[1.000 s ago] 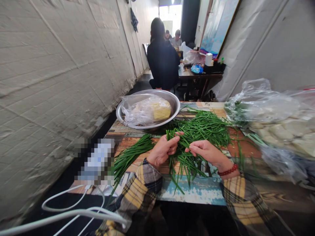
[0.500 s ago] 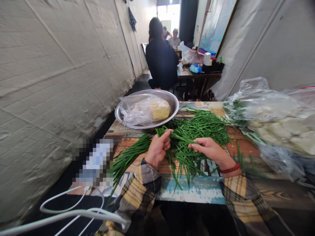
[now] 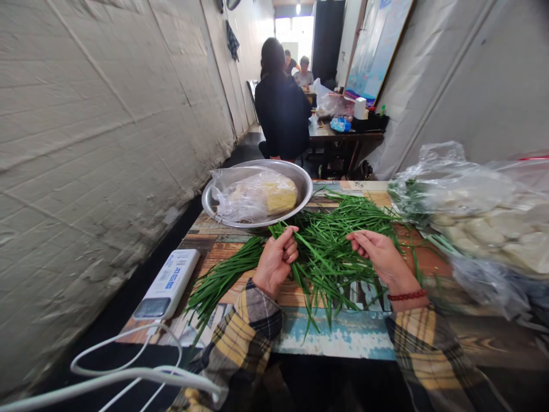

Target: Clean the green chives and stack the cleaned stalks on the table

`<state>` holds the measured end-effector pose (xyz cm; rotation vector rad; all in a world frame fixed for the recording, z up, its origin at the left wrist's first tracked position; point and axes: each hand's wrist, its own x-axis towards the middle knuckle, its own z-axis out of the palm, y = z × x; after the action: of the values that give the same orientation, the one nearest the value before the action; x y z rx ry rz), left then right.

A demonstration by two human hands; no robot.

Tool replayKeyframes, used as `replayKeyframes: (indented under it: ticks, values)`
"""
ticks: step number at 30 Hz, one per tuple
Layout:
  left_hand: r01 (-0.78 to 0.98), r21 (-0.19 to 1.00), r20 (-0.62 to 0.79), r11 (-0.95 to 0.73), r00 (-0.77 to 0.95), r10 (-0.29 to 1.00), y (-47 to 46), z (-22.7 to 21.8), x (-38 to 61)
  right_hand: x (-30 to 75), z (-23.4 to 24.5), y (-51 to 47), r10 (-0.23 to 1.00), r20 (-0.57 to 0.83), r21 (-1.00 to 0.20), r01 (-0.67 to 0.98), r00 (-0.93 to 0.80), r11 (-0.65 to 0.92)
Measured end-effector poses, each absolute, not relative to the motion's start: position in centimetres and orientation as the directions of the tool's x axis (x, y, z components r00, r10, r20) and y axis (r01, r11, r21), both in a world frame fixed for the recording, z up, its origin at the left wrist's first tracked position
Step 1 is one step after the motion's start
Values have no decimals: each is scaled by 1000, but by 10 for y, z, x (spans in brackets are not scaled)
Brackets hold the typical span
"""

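Observation:
A loose heap of green chives [image 3: 338, 240] covers the middle of the patterned table [image 3: 343, 335]. My left hand [image 3: 277, 260] is closed in a pinch on the cut ends of a small bunch of chives. My right hand [image 3: 380, 254] hovers over the heap to the right, its fingers curled and pinched on a single chive stalk. A separate tidy bundle of chives [image 3: 223, 274] lies on the table to the left of my left hand. Both wrists wear yellow plaid sleeves, and a red bead bracelet circles the right one.
A steel bowl [image 3: 300, 174] holding a clear bag with a yellow block stands behind the chives. A large clear plastic bag [image 3: 480, 212] of pale pieces fills the right side. A white device [image 3: 167, 283] with cables lies at the left. A person in black [image 3: 281, 109] sits at the far table.
My right hand has moved right and away from the left one, drawing a stalk out. My left hand has closed tighter on its bunch. The camera has shifted slightly.

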<state>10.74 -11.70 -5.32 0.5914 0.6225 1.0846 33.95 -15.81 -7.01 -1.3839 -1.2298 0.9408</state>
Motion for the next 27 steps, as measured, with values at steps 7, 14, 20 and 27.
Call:
replayKeyframes:
  ticks: [7, 14, 20, 27]
  values:
    - [-633, 677, -148, 376, 383, 912, -117, -54, 107, 336, -69, -160, 984, 63, -988, 150, 167, 38]
    - [-634, 637, -143, 439, 462, 875, -116, -53, 106, 331, -75, -156, 971, 213, -939, 296, 111, 173]
    - [-598, 676, -115, 431, 492, 863, -119, -52, 108, 317, -67, -161, 967, 222, -894, 369, -127, 253]
    - [-622, 732, -145, 277, 256, 956, -118, -51, 111, 334, -61, -165, 994, 102, -982, 161, 30, 96]
